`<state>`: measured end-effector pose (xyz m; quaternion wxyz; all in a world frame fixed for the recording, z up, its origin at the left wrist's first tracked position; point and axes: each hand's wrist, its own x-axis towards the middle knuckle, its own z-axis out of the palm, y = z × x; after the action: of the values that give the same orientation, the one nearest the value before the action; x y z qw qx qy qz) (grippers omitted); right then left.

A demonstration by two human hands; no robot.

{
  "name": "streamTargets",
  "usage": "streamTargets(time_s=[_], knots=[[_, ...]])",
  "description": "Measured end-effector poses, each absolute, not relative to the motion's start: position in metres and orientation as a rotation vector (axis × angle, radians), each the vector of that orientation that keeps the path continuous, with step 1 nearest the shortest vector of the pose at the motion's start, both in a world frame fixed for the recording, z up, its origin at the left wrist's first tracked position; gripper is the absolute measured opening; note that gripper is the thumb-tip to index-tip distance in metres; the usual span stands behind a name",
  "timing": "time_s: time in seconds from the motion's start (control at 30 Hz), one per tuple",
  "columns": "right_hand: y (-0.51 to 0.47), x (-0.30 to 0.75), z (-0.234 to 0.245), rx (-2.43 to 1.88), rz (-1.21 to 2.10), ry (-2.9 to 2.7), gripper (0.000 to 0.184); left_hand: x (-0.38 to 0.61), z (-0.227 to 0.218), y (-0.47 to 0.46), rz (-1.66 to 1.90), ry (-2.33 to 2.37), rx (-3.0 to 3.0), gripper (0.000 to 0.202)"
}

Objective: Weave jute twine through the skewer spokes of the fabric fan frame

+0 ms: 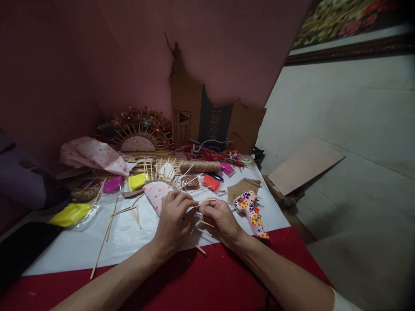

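My left hand (175, 216) and my right hand (218, 216) meet over a half-round piece (155, 190) covered in pink dotted paper with wooden sticks fanning out from it. Both hands have their fingers pinched together on thin wooden sticks (202, 201) at its right edge. The piece lies on a white sheet (129, 242) spread over a red table (210, 285). A floral-patterned glue gun (251, 211) lies just right of my right hand.
Loose sticks (108, 224) lie on the sheet. Behind are a twine spool (199, 166), clay packets in yellow (69, 214), pink (112, 185) and red (211, 182), pipe cleaners (214, 151), a finished stick fan (138, 129), cardboard (207, 116) against the wall.
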<state>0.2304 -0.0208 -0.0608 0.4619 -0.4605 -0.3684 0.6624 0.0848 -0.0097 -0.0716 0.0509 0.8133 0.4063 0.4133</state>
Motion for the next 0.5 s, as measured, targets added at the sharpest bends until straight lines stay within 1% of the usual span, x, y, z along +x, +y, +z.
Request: streamTargets(time_s=[0.17,0.37,0.5], knots=[[-0.0193,0.2314,-0.0635,-1.13,1.634,-0.917,0.018,0.0853,-0.0675,-0.0101,1.265,1.292,2.562,0.015],[-0.0201,0.2308,-0.0603,-1.142,1.642,-0.925,0.017,0.0871,-0.067,-0.0117,1.193,1.333,2.818,0.013],[-0.0198,0.2308,-0.0606,-1.156,1.641,-0.926,0.014,0.0915,-0.0685,-0.0129,1.22,1.417,2.767,0.013]])
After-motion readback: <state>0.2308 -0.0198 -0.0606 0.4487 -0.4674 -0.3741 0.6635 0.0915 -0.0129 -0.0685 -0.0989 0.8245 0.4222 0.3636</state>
